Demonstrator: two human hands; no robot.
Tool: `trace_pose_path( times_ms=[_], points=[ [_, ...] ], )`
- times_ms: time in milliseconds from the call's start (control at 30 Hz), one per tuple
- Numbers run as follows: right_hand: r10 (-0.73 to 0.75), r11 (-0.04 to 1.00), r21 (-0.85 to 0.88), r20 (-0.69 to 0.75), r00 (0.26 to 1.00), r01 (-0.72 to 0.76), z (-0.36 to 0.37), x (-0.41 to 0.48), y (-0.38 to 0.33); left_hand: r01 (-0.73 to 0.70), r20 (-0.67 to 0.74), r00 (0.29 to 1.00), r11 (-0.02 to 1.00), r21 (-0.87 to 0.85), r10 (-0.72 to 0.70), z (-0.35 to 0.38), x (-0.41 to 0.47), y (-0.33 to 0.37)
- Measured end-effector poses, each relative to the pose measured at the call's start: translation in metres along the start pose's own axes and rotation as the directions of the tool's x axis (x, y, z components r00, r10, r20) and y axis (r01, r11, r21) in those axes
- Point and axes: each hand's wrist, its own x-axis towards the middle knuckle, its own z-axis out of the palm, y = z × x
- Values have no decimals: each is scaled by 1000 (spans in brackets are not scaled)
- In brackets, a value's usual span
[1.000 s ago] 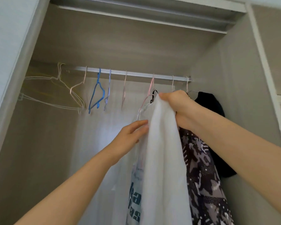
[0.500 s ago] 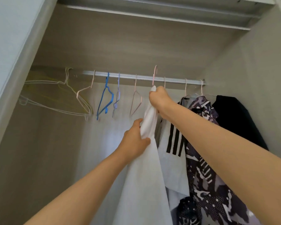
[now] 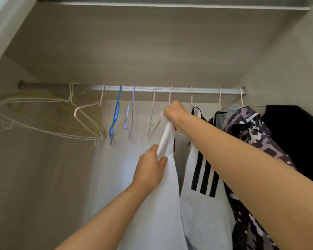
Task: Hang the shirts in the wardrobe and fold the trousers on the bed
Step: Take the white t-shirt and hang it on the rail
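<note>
both hands [image 3: 174,115] [image 3: 150,168] pinch the white shirt [image 3: 163,204], hanging lengthwise straight down.

Wardrobe wall [image 3: 152,51]: grey-beige with faint wood grain. Rail [image 3: 181,89]: silvery white. Wire hangers [image 3: 71,94]: white; pink hanger [image 3: 87,106], blue hanger [image 3: 116,112] and lilac hanger [image 3: 128,112] alongside. Plain shirt [image 3: 161,204]: white, unpatterned. Striped shirt [image 3: 202,210]: white with three black vertical bars. Printed shirt [image 3: 248,127]: purple, black and white camouflage-like blotches. Dark garment [image 3: 296,141]: black.

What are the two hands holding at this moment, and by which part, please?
Both hold the white shirt: the right hand grips its top, just below the rail, and the left hand pinches the fabric edge lower down.
</note>
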Motion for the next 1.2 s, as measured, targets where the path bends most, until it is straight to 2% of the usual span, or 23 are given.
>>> trace_pose_path(
  times_ms=[133, 400, 567, 733, 967, 1067, 1200],
  points=[
    [5, 1000, -4, 3, 1000, -5, 12, -1, 14, 6, 21, 1000, 1000, 28, -7, 3, -8, -15],
    [-101, 969, -227, -5, 995, 97, 12, -38, 28, -2, 66, 998, 1000, 24, 0, 3, -41, -19],
    [-236, 879, -423, 16, 972, 220, 20, -87, 42, 12, 93, 996, 997, 71, -18, -5, -74, -20],
    [-354, 787, -525, 45, 934, 324, 21, -133, 49, 39, 114, 992, 996, 85, -48, -18, -113, -24],
    [-402, 681, -618, 133, 906, 393, 23, -194, 59, 102, 115, 987, 993, 62, -109, -43, -163, -26],
    [-444, 637, -633, 165, 881, 440, 22, -211, 64, 127, 108, 985, 987, 95, -137, -57, -179, -22],
    [-539, 553, -646, 204, 817, 527, 18, -231, 75, 77, 120, 987, 976, 203, -103, -83, -193, -17]
  ],
)
